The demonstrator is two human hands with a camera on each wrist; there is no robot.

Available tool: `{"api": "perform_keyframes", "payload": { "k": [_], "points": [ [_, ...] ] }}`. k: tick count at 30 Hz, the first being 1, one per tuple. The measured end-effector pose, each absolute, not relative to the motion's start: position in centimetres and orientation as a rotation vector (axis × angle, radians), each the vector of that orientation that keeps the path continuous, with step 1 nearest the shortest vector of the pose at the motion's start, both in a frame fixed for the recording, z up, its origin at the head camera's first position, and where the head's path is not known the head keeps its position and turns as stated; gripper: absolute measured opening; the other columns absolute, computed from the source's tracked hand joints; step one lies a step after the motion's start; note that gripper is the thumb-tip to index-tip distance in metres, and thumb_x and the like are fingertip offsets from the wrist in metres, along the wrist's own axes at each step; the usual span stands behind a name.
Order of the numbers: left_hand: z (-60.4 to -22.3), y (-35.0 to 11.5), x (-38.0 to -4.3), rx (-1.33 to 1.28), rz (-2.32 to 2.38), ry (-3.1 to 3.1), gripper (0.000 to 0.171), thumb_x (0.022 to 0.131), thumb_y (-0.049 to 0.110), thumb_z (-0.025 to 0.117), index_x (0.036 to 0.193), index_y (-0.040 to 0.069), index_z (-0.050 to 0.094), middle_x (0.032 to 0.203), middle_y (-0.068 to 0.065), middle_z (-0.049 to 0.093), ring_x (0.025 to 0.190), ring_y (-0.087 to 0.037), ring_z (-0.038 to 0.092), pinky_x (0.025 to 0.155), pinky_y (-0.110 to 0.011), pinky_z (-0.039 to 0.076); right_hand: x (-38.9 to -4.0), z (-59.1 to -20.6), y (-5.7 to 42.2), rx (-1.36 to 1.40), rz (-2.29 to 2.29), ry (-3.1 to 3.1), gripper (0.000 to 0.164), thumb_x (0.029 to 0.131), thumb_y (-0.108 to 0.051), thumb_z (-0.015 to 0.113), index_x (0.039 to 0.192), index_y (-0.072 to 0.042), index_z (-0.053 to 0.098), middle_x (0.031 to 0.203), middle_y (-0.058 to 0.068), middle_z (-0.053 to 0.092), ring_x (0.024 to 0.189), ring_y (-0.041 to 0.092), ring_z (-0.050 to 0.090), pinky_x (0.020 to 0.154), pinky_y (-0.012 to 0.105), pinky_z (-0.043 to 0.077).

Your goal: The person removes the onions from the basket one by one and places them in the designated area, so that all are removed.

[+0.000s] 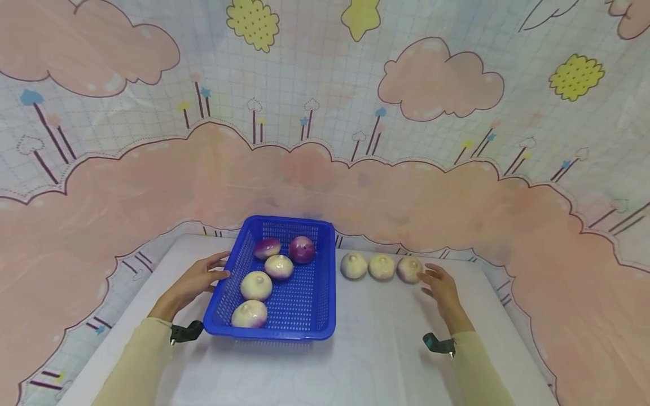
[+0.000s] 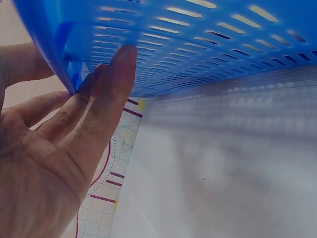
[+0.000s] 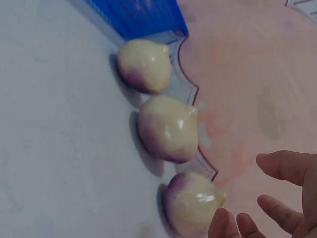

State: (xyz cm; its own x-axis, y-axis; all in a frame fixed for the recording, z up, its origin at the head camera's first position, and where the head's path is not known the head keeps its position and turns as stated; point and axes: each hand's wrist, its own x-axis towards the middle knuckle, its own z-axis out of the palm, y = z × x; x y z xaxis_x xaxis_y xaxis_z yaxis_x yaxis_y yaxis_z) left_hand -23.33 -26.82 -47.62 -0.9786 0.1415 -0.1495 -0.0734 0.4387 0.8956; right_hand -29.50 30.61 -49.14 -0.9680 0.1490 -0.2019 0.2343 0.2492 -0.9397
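Note:
My left hand holds the left side of a blue plastic basket. In the left wrist view, the fingers lie against its slotted outer wall, with the thumb on the other side of the rim. Inside sit several onions, among them a purple one and a pale one. To the basket's right, three pale onions stand in a row: left, middle and right. My right hand is beside the right onion, fingers spread and fingertips right at its side.
A white-covered table carries everything. Behind and around it hangs a cloth printed with clouds and stars. Each wrist wears a small dark camera, such as the left one. The onion row lies close to the table's back edge.

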Motion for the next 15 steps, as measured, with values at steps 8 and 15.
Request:
{"api": "perform_keyframes", "payload": {
  "k": [8, 15],
  "points": [
    [-47.6, -26.8, -23.2, 0.058, 1.561, 2.491, 0.069, 0.099, 0.021, 0.055, 0.157, 0.006, 0.02, 0.148, -0.033, 0.038, 0.116, -0.039, 0.061, 0.089, -0.048, 0.058, -27.8, -47.4, 29.0, 0.218, -1.817, 2.495, 0.058, 0.096, -0.019, 0.061, 0.148, -0.005, 0.039, 0.15, 0.021, 0.041, 0.127, 0.032, 0.052, 0.092, 0.025, 0.055],
    [-47.6, -26.8, -23.3, 0.07, 1.572, 2.491, 0.069, 0.1, 0.02, 0.054, 0.157, 0.006, 0.019, 0.148, -0.033, 0.038, 0.115, -0.038, 0.062, 0.089, -0.047, 0.058, -26.6, -46.2, 26.5, 0.054, -1.768, 2.512, 0.054, 0.096, -0.02, 0.062, 0.145, -0.011, 0.043, 0.148, 0.018, 0.044, 0.124, 0.029, 0.055, 0.092, 0.028, 0.055]
  ]
}}
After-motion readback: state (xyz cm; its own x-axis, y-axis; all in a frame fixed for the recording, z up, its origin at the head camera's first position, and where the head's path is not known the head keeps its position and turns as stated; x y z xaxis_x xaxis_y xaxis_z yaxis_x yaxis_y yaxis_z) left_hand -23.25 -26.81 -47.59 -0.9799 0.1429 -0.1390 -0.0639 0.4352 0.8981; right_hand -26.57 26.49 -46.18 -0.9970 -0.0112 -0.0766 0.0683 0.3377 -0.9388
